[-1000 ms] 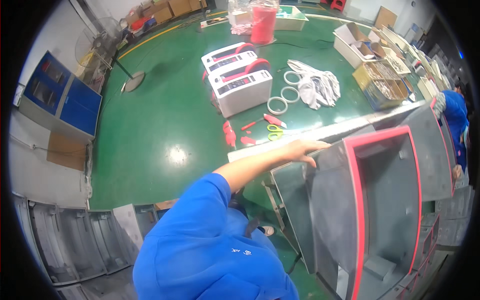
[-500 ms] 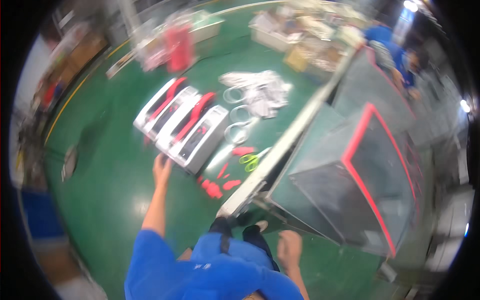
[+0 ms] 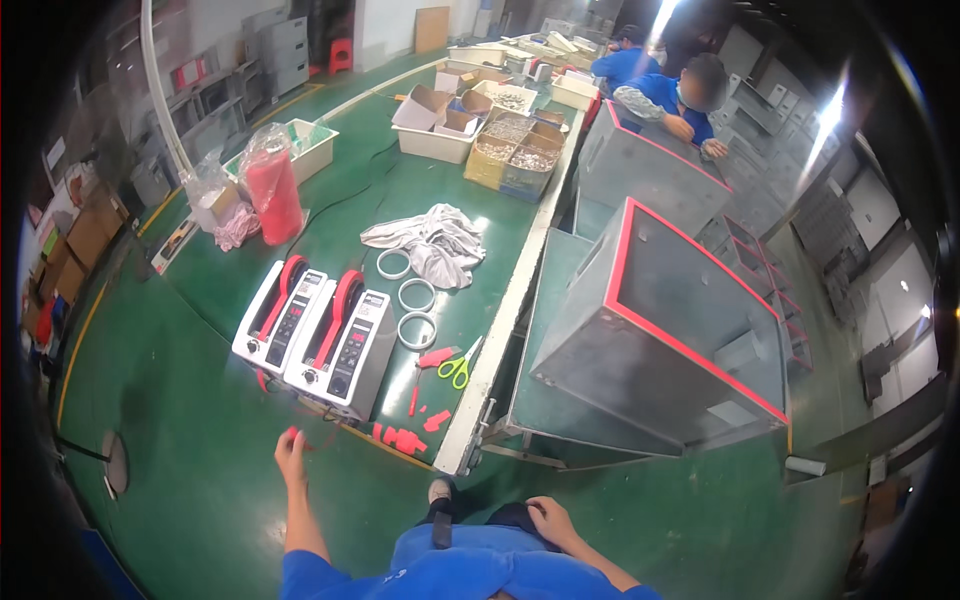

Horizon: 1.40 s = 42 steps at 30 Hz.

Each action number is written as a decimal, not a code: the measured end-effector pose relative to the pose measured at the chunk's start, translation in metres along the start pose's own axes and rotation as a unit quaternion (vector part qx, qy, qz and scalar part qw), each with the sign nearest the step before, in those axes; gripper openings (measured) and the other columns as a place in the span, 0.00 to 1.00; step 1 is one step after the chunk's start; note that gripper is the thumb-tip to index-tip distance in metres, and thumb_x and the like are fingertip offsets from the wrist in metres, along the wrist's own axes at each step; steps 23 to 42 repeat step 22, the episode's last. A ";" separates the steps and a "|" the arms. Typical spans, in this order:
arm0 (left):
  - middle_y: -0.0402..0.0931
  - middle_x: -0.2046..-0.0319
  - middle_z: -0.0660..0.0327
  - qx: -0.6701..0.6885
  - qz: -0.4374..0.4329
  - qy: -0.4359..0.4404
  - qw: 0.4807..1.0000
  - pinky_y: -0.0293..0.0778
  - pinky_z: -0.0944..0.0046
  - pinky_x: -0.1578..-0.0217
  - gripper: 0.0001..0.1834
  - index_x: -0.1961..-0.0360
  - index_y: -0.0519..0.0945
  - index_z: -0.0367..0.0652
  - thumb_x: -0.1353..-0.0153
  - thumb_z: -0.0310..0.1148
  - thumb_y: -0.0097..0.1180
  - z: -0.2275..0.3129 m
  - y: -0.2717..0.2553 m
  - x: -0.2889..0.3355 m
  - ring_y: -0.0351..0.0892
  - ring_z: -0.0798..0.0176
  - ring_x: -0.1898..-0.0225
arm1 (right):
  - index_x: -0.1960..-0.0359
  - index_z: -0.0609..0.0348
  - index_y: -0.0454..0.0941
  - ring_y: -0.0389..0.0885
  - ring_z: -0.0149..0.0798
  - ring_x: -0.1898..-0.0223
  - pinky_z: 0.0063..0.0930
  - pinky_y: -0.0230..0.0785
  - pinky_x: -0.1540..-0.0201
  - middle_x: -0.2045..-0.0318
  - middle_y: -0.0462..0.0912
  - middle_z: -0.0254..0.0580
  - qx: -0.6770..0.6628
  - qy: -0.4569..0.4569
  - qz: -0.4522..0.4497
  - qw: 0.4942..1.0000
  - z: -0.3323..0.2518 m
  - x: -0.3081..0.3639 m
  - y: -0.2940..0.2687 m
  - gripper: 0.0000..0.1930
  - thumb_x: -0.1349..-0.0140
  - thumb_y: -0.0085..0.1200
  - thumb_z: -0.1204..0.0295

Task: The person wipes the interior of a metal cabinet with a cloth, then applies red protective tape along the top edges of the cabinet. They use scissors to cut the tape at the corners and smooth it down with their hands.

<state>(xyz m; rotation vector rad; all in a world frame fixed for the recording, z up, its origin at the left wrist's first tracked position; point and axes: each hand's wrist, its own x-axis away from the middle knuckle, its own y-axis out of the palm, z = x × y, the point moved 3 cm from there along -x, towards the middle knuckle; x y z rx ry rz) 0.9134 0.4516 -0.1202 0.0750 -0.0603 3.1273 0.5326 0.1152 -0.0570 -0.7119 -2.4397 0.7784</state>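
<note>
While left hand (image 3: 291, 447) pinches, seemingly, red tape strip (image 3: 296, 433) just below tape dispenser (image 3: 343, 345), right hand (image 3: 549, 517) rests empty; strip may self-stick.

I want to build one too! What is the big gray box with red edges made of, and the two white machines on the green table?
The big gray box looks like thin sheet metal: flat, dull gray panels with crisp folded corners; the red edging could be tape or paint. The two white machines look like smooth hard plastic, slightly shiny, with rounded edges.
</note>
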 end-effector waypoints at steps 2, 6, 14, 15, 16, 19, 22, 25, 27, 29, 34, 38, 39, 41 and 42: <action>0.68 0.77 0.65 0.072 0.042 -0.003 0.997 0.70 0.71 0.71 0.05 0.70 0.73 0.39 0.46 0.28 0.55 -0.006 -0.033 0.029 0.70 0.71 0.74 | 0.58 0.60 0.74 0.75 0.48 0.57 0.35 0.66 0.54 0.60 0.76 0.50 -0.020 0.057 0.022 0.998 0.049 0.018 0.013 0.16 0.45 0.49 0.64; 0.69 0.77 0.64 0.078 -0.045 -0.104 0.990 0.74 0.68 0.79 0.05 0.68 0.72 0.39 0.45 0.27 0.54 -0.001 -0.049 0.083 0.70 0.71 0.79 | 0.52 0.63 0.71 0.73 0.51 0.54 0.34 0.64 0.52 0.57 0.75 0.53 -0.073 0.079 -0.196 0.975 0.131 0.084 0.033 0.24 0.43 0.45 0.56; 0.73 0.75 0.66 -0.065 -0.454 -0.162 0.874 0.69 0.76 0.82 0.09 0.62 0.76 0.40 0.43 0.32 0.54 0.084 0.166 0.237 0.70 0.76 0.79 | 0.53 0.63 0.71 0.72 0.50 0.52 0.34 0.63 0.50 0.56 0.75 0.53 -0.212 0.019 -0.217 0.953 0.056 0.167 -0.056 0.23 0.42 0.42 0.56; 0.73 0.78 0.66 -0.049 -0.504 -0.146 0.850 0.68 0.74 0.82 0.09 0.63 0.75 0.39 0.42 0.32 0.54 0.100 0.193 0.261 0.70 0.75 0.81 | 0.53 0.63 0.71 0.72 0.49 0.52 0.34 0.63 0.50 0.56 0.75 0.53 -0.124 0.040 -0.170 0.977 0.060 0.172 -0.067 0.23 0.42 0.42 0.56; 0.73 0.76 0.66 -0.067 -0.550 -0.115 0.825 0.67 0.74 0.82 0.09 0.62 0.75 0.39 0.42 0.31 0.53 0.109 0.216 0.284 0.69 0.75 0.81 | 0.52 0.61 0.71 0.71 0.49 0.51 0.34 0.63 0.50 0.56 0.75 0.52 0.011 0.053 -0.119 0.991 0.063 0.171 -0.084 0.22 0.41 0.42 0.58; 0.73 0.71 0.61 -0.028 -0.649 0.069 0.757 0.65 0.74 0.81 0.08 0.61 0.76 0.39 0.41 0.29 0.52 0.134 0.264 0.357 0.71 0.72 0.80 | 0.51 0.56 0.72 0.71 0.48 0.50 0.35 0.64 0.49 0.56 0.75 0.50 0.109 -0.045 0.225 0.967 0.060 0.182 -0.142 0.18 0.42 0.46 0.64; 0.73 0.70 0.62 0.001 -0.696 0.216 0.685 0.68 0.73 0.72 0.09 0.62 0.79 0.42 0.42 0.32 0.53 0.159 0.296 0.427 0.72 0.66 0.74 | 0.50 0.53 0.71 0.70 0.43 0.47 0.34 0.55 0.42 0.49 0.71 0.50 -0.117 -0.084 0.258 0.955 0.012 0.216 -0.194 0.19 0.44 0.50 0.68; 0.73 0.70 0.62 0.001 -0.696 0.216 0.685 0.68 0.73 0.72 0.09 0.62 0.79 0.42 0.42 0.32 0.53 0.159 0.296 0.427 0.72 0.66 0.74 | 0.50 0.53 0.71 0.70 0.43 0.47 0.34 0.55 0.42 0.49 0.71 0.50 -0.117 -0.084 0.258 0.955 0.012 0.216 -0.194 0.19 0.44 0.50 0.68; 0.73 0.70 0.62 0.001 -0.696 0.216 0.685 0.68 0.73 0.72 0.09 0.62 0.79 0.42 0.42 0.32 0.53 0.159 0.296 0.427 0.72 0.66 0.74 | 0.50 0.53 0.71 0.70 0.43 0.47 0.34 0.55 0.42 0.49 0.71 0.50 -0.117 -0.084 0.258 0.955 0.012 0.216 -0.194 0.19 0.44 0.50 0.68; 0.73 0.70 0.62 0.001 -0.696 0.216 0.685 0.68 0.73 0.72 0.09 0.62 0.79 0.42 0.42 0.32 0.53 0.159 0.296 0.427 0.72 0.66 0.74 | 0.50 0.53 0.71 0.70 0.43 0.47 0.34 0.55 0.42 0.49 0.71 0.50 -0.117 -0.084 0.258 0.955 0.012 0.216 -0.194 0.19 0.44 0.50 0.68; 0.73 0.70 0.62 0.001 -0.696 0.216 0.685 0.68 0.73 0.72 0.09 0.62 0.79 0.42 0.42 0.32 0.53 0.159 0.296 0.427 0.72 0.66 0.74 | 0.50 0.53 0.71 0.70 0.43 0.47 0.34 0.55 0.42 0.49 0.71 0.50 -0.117 -0.084 0.258 0.955 0.012 0.216 -0.194 0.19 0.44 0.50 0.68; 0.73 0.70 0.62 0.001 -0.696 0.216 0.685 0.68 0.73 0.72 0.09 0.62 0.79 0.42 0.42 0.32 0.53 0.159 0.296 0.427 0.72 0.66 0.74 | 0.50 0.53 0.71 0.70 0.43 0.47 0.34 0.55 0.42 0.49 0.71 0.50 -0.117 -0.084 0.258 0.955 0.012 0.216 -0.194 0.19 0.44 0.50 0.68; 0.73 0.70 0.62 0.001 -0.696 0.216 0.685 0.68 0.73 0.72 0.09 0.62 0.79 0.42 0.42 0.32 0.53 0.159 0.296 0.427 0.72 0.66 0.74 | 0.50 0.53 0.71 0.70 0.43 0.47 0.34 0.55 0.42 0.49 0.71 0.50 -0.117 -0.084 0.258 0.955 0.012 0.216 -0.194 0.19 0.44 0.50 0.68; 0.73 0.70 0.62 0.001 -0.696 0.216 0.685 0.68 0.73 0.72 0.09 0.62 0.79 0.42 0.42 0.32 0.53 0.159 0.296 0.427 0.72 0.66 0.74 | 0.50 0.53 0.71 0.70 0.43 0.47 0.34 0.55 0.42 0.49 0.71 0.50 -0.117 -0.084 0.258 0.955 0.012 0.216 -0.194 0.19 0.44 0.50 0.68; 0.73 0.70 0.62 0.001 -0.696 0.216 0.685 0.68 0.73 0.72 0.09 0.62 0.79 0.42 0.42 0.32 0.53 0.159 0.296 0.427 0.72 0.66 0.74 | 0.50 0.53 0.71 0.70 0.43 0.47 0.34 0.55 0.42 0.49 0.71 0.50 -0.117 -0.084 0.258 0.955 0.012 0.216 -0.194 0.19 0.44 0.50 0.68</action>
